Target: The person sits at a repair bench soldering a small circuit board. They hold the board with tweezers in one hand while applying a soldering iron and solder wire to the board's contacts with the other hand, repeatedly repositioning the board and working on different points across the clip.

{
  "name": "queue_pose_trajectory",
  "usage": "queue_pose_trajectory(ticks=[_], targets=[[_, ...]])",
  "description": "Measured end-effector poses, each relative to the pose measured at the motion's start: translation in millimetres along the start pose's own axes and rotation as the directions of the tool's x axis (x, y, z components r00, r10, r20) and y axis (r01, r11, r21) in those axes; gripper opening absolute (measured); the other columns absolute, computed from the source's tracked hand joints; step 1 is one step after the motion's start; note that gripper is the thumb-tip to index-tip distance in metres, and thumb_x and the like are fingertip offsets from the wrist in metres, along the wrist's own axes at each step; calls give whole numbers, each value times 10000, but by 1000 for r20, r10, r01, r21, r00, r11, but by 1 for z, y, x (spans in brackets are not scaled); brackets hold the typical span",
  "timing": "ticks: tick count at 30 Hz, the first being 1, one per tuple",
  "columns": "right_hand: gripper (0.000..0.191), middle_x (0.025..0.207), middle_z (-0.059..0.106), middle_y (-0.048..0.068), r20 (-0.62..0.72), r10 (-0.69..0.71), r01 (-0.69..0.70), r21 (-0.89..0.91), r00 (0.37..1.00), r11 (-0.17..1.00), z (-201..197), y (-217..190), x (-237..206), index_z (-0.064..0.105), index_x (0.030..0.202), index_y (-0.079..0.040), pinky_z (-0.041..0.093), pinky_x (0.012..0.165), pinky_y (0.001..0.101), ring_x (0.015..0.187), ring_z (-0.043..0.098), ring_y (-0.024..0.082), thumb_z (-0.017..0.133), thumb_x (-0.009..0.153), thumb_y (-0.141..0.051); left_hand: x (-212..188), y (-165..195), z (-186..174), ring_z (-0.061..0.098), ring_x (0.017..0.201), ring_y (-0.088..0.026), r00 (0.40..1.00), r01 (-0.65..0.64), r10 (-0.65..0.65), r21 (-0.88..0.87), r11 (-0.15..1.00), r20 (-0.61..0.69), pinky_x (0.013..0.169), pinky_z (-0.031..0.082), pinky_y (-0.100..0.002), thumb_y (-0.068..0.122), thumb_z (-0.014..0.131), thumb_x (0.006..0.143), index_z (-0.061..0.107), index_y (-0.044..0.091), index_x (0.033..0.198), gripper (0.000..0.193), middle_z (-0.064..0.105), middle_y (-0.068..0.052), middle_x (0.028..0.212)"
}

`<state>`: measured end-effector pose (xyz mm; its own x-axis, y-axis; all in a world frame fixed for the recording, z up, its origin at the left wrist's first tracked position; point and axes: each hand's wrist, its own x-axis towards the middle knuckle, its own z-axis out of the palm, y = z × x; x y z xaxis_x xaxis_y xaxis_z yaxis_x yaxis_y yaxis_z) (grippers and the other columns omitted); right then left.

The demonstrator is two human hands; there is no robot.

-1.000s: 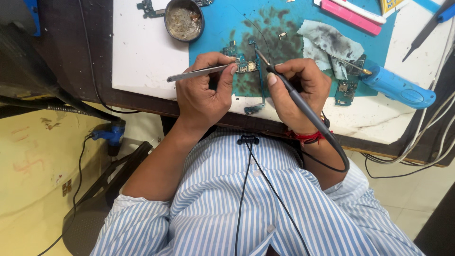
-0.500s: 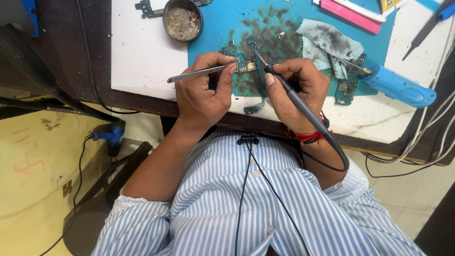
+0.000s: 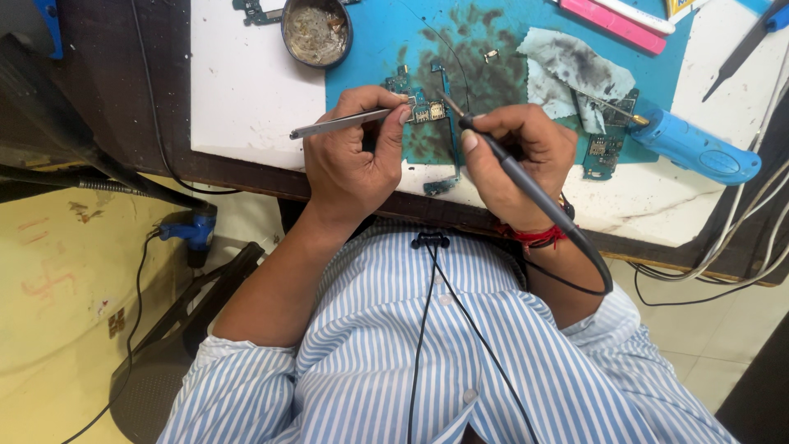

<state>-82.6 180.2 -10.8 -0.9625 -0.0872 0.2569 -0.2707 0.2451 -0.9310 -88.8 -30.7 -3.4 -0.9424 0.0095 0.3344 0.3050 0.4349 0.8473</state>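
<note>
Nearest me, my striped shirt fills the lower view, a thin black cable running down it. Above that, my left hand is closed around metal tweezers, whose tips rest on the small circuit board. My right hand is wrapped pen-style around a dark soldering iron, its tip just beside the same spot on the board. The board lies on the stained blue mat, between my hands. I judge this as the soldering step itself; the next move calls for a steady tweezers hold and a light, exact touch of the tip. Farther off sit a round tin, a smudged wipe and a blue tool.
</note>
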Motion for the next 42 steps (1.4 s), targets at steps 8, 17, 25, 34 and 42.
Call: queue_pose_trajectory(ticks=[8, 17, 25, 34, 42], targets=[[141, 830, 706, 65, 76, -63, 67, -44, 995, 997, 3, -3, 3, 675, 1008, 20, 456, 561, 187, 658, 644, 67, 793, 932, 9, 0, 0, 1, 777, 880, -160, 1000, 8, -8, -18, 1000, -2, 763, 623, -269, 67, 696, 1059, 624, 44, 1116, 94, 756, -87, 996], [128, 812, 677, 52, -33, 78, -76, 47, 996, 996, -1, 2, -9, 618, 989, 15, 443, 554, 187, 628, 610, 44, 746, 984, 18, 2, 1, 0, 743, 779, -161, 999, -34, 33, 30, 999, 35, 677, 569, -282, 109, 722, 1050, 629, 56, 1111, 123, 749, -71, 926], [157, 827, 678, 44, -34, 110, -111, -30, 993, 993, -14, 2, -20, 621, 999, 12, 429, 575, 181, 646, 580, 25, 777, 984, 16, 3, 4, 1, 689, 711, -202, 990, -122, 112, 111, 986, 90, 670, 509, -327, 190, 731, 1058, 631, 87, 1104, 151, 732, -45, 887], [161, 820, 682, 42, -20, 109, -109, -39, 994, 993, -12, 1, -18, 629, 972, 10, 446, 573, 181, 653, 601, 24, 790, 973, 7, 6, 4, 2, 728, 741, -175, 974, -192, 179, 85, 978, 139, 638, 492, -319, 196, 706, 1068, 622, 94, 1105, 137, 766, -43, 953], [152, 807, 680, 40, -16, 54, -55, -66, 998, 996, -10, 0, -14, 644, 960, 10, 429, 558, 184, 632, 587, 30, 796, 950, 10, 8, 10, 1, 665, 625, -174, 985, -116, 100, 108, 987, 141, 599, 473, -328, 193, 735, 1037, 646, 76, 1099, 159, 736, -35, 835]])
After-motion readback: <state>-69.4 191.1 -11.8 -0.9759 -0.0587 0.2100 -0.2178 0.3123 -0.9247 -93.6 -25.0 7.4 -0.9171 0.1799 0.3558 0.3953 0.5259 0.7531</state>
